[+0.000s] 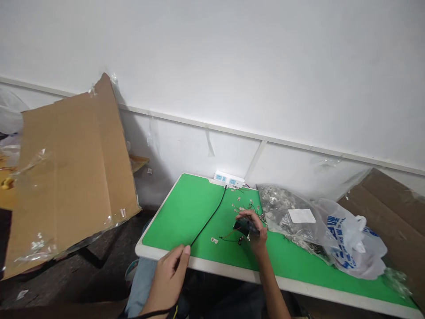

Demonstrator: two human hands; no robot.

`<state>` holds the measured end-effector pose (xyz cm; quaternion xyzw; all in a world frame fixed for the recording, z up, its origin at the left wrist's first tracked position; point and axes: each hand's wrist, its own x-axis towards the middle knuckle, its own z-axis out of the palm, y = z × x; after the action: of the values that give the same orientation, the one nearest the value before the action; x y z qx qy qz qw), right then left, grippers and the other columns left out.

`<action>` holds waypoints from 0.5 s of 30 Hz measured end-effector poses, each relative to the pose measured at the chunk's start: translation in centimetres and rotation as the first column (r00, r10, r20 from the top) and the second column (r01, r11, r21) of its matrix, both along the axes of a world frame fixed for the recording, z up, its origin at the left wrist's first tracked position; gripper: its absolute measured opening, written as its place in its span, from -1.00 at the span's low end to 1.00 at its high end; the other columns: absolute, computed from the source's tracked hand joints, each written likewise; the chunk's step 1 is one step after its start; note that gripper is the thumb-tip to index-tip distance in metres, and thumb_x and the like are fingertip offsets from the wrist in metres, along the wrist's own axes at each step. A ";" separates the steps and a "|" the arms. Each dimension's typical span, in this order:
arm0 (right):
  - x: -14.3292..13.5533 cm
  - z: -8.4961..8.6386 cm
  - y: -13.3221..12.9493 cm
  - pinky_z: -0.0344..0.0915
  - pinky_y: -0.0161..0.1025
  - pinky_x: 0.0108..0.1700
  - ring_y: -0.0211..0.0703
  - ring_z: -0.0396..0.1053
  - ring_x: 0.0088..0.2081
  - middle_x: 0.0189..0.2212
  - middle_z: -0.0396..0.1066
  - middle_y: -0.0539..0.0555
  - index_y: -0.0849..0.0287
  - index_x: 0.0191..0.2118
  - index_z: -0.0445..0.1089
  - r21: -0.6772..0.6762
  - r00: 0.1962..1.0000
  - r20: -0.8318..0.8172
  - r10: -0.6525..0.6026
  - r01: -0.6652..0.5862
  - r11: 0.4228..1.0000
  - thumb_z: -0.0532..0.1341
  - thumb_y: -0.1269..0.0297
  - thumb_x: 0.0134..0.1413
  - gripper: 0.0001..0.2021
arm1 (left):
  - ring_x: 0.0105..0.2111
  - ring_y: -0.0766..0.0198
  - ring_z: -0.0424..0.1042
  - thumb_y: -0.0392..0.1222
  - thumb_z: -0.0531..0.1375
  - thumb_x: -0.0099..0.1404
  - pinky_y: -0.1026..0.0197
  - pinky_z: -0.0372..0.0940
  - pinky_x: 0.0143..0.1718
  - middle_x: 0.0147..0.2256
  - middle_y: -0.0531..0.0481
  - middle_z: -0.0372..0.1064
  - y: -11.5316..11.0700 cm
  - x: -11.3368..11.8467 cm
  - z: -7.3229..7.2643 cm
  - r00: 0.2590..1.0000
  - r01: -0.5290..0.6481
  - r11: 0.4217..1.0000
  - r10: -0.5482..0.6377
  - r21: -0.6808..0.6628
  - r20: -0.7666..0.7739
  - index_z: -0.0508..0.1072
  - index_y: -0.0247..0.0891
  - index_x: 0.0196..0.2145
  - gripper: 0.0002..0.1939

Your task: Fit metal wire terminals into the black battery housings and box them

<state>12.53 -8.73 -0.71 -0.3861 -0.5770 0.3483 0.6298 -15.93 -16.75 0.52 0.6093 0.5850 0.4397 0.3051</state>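
My left hand (171,268) is closed at the table's near edge, thumb and fingers pinching a black cable (212,214). From there the cable runs up to a white power strip (229,179) at the back edge. Over the middle of the green tabletop, my right hand (257,232) curls round a dark object (245,226) whose kind I cannot make out. Thin red and black wires (229,239) lie just left of it. Small metal-and-white parts (214,240) lie on the green surface, with several more behind my right hand.
A clear bag of small parts (282,208) with a white label (302,215) rests on the right, beside a white plastic bag with blue print (352,239). Large cardboard sheets stand left (73,168) and right (385,212). A white wall (212,66) rises behind the table.
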 end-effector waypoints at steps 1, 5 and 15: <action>-0.2 0.6 -0.7 0.52 0.01 -0.17 0.10 0.53 -0.17 -0.20 0.54 0.19 0.03 -0.03 0.52 0.025 0.999 0.030 0.012 -0.012 1.000 -0.16 -0.64 0.09 -0.10 | -0.50 0.18 0.28 0.47 -0.08 0.43 0.16 0.13 -0.41 -0.56 -0.01 0.29 -0.6 0.7 0.8 0.989 0.046 0.994 -0.031 -0.101 0.147 0.36 -0.17 -0.54 -0.28; -1.9 3.0 -3.2 0.49 0.05 -0.07 0.12 0.51 -0.15 -0.14 0.50 0.19 0.03 0.08 0.48 0.163 0.981 0.187 0.048 -0.079 0.983 -0.07 -0.72 -0.05 -0.02 | -0.50 0.22 0.27 0.63 -0.04 0.29 0.18 0.19 -0.37 -0.52 -0.03 0.36 -1.6 3.7 3.7 0.833 0.420 0.842 -0.210 -0.339 0.512 0.52 -0.24 -0.40 -0.17; -3.4 5.8 -2.4 0.44 0.07 0.08 0.18 0.51 -0.01 0.02 0.48 0.22 0.07 0.23 0.32 0.233 0.857 0.510 0.072 -0.218 0.948 0.15 -0.68 -0.15 0.03 | -0.60 0.36 0.18 0.62 0.27 0.04 0.25 0.02 -0.51 -0.63 0.08 0.24 2.5 6.7 7.1 0.681 0.573 0.738 -0.187 -0.356 0.708 0.30 -0.22 -0.48 -0.24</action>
<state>9.12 -11.11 5.13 -0.3234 -0.7902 0.1989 0.4811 -9.19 -14.23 7.61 0.4230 0.4008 0.3508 0.7330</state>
